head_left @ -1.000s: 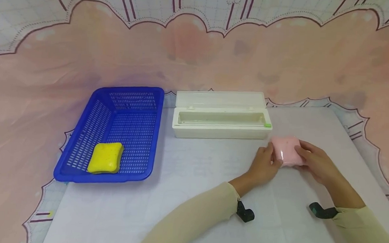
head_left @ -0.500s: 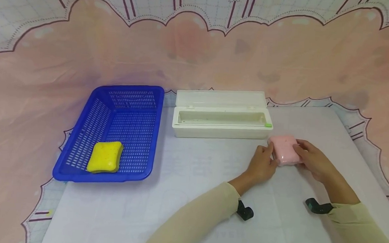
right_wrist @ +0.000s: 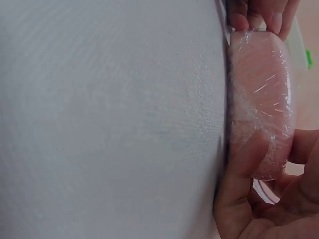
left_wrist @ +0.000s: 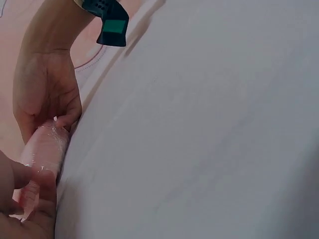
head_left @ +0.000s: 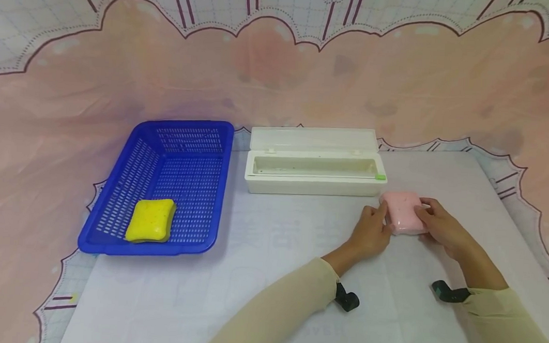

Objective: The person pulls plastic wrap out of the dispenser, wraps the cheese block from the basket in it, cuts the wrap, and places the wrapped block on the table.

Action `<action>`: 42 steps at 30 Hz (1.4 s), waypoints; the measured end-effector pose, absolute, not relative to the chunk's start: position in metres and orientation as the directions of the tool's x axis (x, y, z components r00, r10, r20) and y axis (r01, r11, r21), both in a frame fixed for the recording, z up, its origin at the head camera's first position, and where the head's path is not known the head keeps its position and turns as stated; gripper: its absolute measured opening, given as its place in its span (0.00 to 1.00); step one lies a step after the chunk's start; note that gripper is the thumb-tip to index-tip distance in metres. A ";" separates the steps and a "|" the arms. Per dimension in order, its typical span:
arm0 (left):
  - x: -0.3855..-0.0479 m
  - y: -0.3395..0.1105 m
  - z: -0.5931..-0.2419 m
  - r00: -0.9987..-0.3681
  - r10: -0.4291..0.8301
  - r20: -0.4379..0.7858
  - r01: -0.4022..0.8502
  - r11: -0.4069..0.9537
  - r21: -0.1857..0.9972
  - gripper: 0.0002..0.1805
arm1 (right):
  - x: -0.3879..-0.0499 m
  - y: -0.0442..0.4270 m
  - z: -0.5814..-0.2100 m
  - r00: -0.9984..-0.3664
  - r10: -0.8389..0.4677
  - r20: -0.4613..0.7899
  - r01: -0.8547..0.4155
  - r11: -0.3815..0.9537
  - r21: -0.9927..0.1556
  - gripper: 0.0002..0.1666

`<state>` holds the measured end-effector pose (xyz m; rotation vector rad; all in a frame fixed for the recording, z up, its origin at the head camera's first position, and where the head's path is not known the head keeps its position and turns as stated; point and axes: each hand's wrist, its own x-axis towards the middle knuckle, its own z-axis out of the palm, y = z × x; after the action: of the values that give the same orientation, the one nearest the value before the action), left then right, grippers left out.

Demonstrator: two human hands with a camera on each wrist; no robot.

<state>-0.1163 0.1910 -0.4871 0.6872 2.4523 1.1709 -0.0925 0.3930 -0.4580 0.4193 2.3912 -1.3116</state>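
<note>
A pink, rounded-square block [head_left: 404,213] in shiny clear film lies on the white cloth at the right of the head view. My left hand [head_left: 369,232] grips its left edge, and my right hand [head_left: 446,227] grips the right edge. Seen from the left wrist, the block [left_wrist: 46,147] is between the near left hand [left_wrist: 30,204] and the far right hand [left_wrist: 47,87]. In the right wrist view the wrinkled film shows on the block's side [right_wrist: 261,94], with fingers of the right hand [right_wrist: 269,199] around its lower end and the left hand [right_wrist: 264,12] at the top.
A blue perforated basket [head_left: 214,210] stands at the left, with a yellow rounded-square block [head_left: 151,220] in its near part. Behind the hands, left of the pink block, is a long white box [head_left: 315,187] with its lid [head_left: 311,140] raised. Patterned fabric [head_left: 279,78] rises behind.
The pink block has shifted slightly to the left and lies a little flatter, with both hands still gripping it. The basket and white box have stayed in place.
</note>
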 end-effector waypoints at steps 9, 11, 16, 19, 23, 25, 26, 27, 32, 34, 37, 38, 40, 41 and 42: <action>-0.095 0.140 -0.487 -0.788 0.581 -0.202 0.133 0.481 0.866 0.35 | -0.094 0.401 -0.456 -0.875 0.050 -0.482 0.436 0.518 -0.737 0.49; -0.094 0.120 -0.484 -0.782 0.583 -0.220 0.126 0.493 0.861 0.34 | -0.094 0.402 -0.453 -0.875 0.089 -0.476 0.442 0.546 -0.711 0.51; -0.102 0.062 -0.460 -0.797 0.573 -0.192 0.222 0.572 0.789 0.28 | -0.102 0.393 -0.442 -0.904 0.255 -0.343 0.420 0.675 -0.606 0.52; -0.114 0.033 -0.431 -0.808 0.567 -0.164 0.318 0.652 0.688 0.25 | -0.111 0.380 -0.431 -0.944 0.295 -0.150 0.327 0.756 -0.567 0.46; -0.138 0.006 -0.389 -0.830 0.546 -0.116 0.427 0.754 0.500 0.21 | -0.127 0.354 -0.411 -0.975 0.189 0.119 0.096 0.837 -0.539 0.33; -0.155 -0.005 -0.374 -0.840 0.533 -0.103 0.459 0.798 0.391 0.19 | -0.138 0.340 -0.404 -0.979 0.069 0.193 -0.036 0.869 -0.493 0.27; -0.165 -0.010 -0.369 -0.840 0.532 -0.107 0.473 0.814 0.337 0.19 | -0.145 0.333 -0.401 -0.979 -0.002 0.202 -0.099 0.877 -0.470 0.26; -0.175 -0.015 -0.366 -0.840 0.530 -0.118 0.481 0.827 0.291 0.19 | -0.151 0.327 -0.398 -0.978 -0.078 0.194 -0.159 0.880 -0.448 0.26; -0.224 -0.033 -0.365 -0.787 0.552 -0.275 0.520 0.834 0.186 0.26 | -0.180 0.308 -0.398 -0.952 -0.304 0.011 -0.288 0.890 -0.355 0.32; -0.237 -0.038 -0.371 -0.769 0.553 -0.322 0.517 0.833 0.197 0.29 | -0.189 0.305 -0.402 -0.940 -0.339 -0.044 -0.306 0.891 -0.335 0.32; -0.249 -0.044 -0.376 -0.762 0.544 -0.352 0.491 0.839 0.235 0.27 | -0.196 0.304 -0.407 -0.946 -0.311 -0.095 -0.253 0.887 -0.385 0.27; -0.251 -0.045 -0.378 -0.763 0.544 -0.351 0.483 0.839 0.250 0.26 | -0.197 0.305 -0.407 -0.950 -0.294 -0.103 -0.228 0.881 -0.414 0.26; -0.255 -0.047 -0.378 -0.762 0.547 -0.346 0.470 0.835 0.284 0.22 | -0.198 0.308 -0.408 -0.961 -0.250 -0.120 -0.167 0.867 -0.469 0.25; -0.256 -0.047 -0.378 -0.762 0.552 -0.338 0.468 0.831 0.300 0.20 | -0.198 0.309 -0.408 -0.965 -0.227 -0.132 -0.136 0.860 -0.492 0.25; -0.257 -0.047 -0.378 -0.763 0.558 -0.327 0.471 0.826 0.310 0.18 | -0.198 0.310 -0.408 -0.967 -0.215 -0.136 -0.118 0.851 -0.512 0.25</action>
<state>-0.2571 -0.0473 -0.3777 0.7676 2.5991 0.2928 -0.1981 0.3103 -0.4081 -0.2578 2.8393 -0.7684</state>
